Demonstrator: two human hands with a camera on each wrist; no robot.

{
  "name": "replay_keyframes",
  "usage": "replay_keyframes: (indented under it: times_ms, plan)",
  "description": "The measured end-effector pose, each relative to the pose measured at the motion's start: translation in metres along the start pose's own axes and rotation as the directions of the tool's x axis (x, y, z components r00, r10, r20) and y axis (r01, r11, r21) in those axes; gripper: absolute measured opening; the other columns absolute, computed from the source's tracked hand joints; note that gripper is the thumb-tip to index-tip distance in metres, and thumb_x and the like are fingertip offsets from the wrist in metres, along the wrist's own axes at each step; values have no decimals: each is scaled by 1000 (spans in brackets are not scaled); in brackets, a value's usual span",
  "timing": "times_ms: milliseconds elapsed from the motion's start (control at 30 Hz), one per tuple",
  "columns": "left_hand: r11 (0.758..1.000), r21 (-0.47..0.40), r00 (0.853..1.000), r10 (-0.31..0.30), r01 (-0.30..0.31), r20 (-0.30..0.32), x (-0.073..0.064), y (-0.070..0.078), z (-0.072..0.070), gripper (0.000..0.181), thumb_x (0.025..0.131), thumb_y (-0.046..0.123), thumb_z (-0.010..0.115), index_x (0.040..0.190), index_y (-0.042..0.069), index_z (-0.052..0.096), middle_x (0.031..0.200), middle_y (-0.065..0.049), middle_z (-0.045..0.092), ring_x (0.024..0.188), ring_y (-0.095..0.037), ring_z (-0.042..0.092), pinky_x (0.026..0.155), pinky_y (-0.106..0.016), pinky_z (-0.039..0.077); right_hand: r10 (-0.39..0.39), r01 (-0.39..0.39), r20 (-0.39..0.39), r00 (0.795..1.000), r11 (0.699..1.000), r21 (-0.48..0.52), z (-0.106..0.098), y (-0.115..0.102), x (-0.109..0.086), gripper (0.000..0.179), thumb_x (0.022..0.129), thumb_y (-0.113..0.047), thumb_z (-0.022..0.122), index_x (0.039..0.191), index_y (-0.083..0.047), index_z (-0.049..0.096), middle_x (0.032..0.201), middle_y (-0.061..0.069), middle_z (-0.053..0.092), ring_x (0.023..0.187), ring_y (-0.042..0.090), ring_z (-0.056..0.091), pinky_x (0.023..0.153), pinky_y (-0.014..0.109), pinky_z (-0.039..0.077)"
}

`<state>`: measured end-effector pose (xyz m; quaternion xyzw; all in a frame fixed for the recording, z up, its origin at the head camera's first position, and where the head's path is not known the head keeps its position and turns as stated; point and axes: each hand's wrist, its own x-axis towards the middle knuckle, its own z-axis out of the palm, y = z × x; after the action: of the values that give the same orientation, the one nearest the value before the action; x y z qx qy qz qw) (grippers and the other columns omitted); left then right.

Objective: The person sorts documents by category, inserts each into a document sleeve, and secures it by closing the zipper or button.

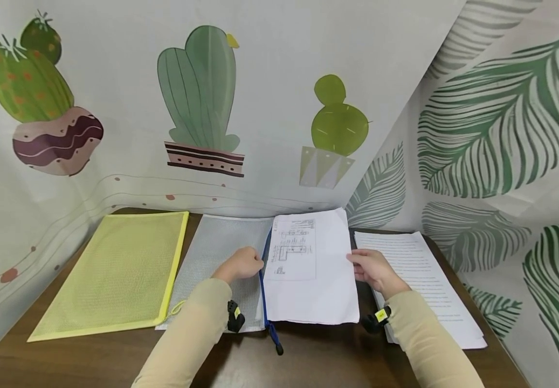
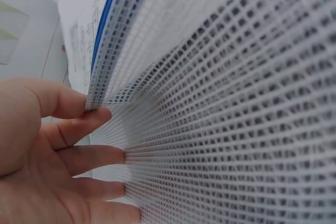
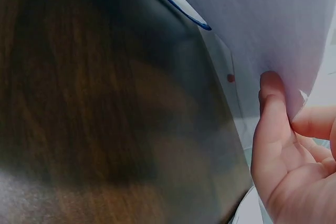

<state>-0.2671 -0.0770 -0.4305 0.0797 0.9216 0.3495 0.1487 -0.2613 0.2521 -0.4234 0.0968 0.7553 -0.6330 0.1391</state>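
Note:
A white mesh zip pouch lies mid-table with a blue zipper along its right edge. My left hand pinches that edge between thumb and forefinger; in the left wrist view its other fingers rest against the mesh. A white paper with a printed technical drawing is raised beside the zipper, its left edge at the pouch's opening. My right hand pinches the paper's right edge. In the right wrist view the paper's plain underside shows above the table. Whether the paper is one sheet or several, I cannot tell.
A yellow mesh pouch lies at the left, beside the white one. On the right sits a stack of printed paper. The blue zipper's end hangs over the brown table. A patterned cloth stands behind.

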Motion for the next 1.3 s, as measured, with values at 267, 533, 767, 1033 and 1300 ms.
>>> replay_keyframes:
  times_ms: [267, 533, 767, 1033, 1300]
  plan:
    - [1000, -14, 1000, 8, -8, -11, -3, 1, -1, 41, 92, 13, 47, 53, 16, 35, 49, 6, 28, 45, -9, 25, 41, -22, 22, 12, -12, -18, 1000, 1000, -1, 1, 6, -1, 57, 93, -13, 54, 138, 14, 32, 74, -6, 65, 65, 4, 64, 62, 22, 55]
    - [999, -43, 1000, -13, 12, -17, -4, 3, 2, 36, 91, 13, 47, 57, 15, 38, 52, 5, 32, 47, -10, 29, 42, -22, 25, -22, 21, 24, 999, 999, 44, 3, 10, 2, 56, 94, -10, 52, 138, 17, 30, 75, -4, 67, 67, 6, 66, 63, 23, 56]
    - [999, -44, 1000, -4, 3, -21, -6, 3, 5, 33, 91, 12, 48, 59, 15, 39, 53, 5, 33, 48, -10, 30, 43, -23, 26, -16, 16, 3, 1000, 999, 46, 12, 13, 5, 52, 94, -11, 53, 136, 15, 35, 74, -5, 67, 66, 5, 65, 62, 22, 56]
    - [1000, -12, 999, 20, -20, -40, -6, 5, 6, 35, 92, 13, 47, 58, 15, 38, 53, 5, 33, 48, -10, 29, 43, -22, 25, -4, 5, -9, 1000, 998, 60, 18, 15, 9, 51, 94, -11, 54, 136, 13, 37, 75, -4, 67, 66, 6, 66, 62, 24, 56]
    - [999, -25, 998, 34, -35, -53, -8, 8, 7, 29, 93, 13, 48, 64, 12, 45, 56, 3, 38, 50, -10, 34, 44, -22, 29, -22, 21, 9, 1000, 999, 48, 22, 12, 10, 52, 93, -10, 55, 135, 14, 37, 76, -2, 67, 67, 8, 66, 64, 26, 57]
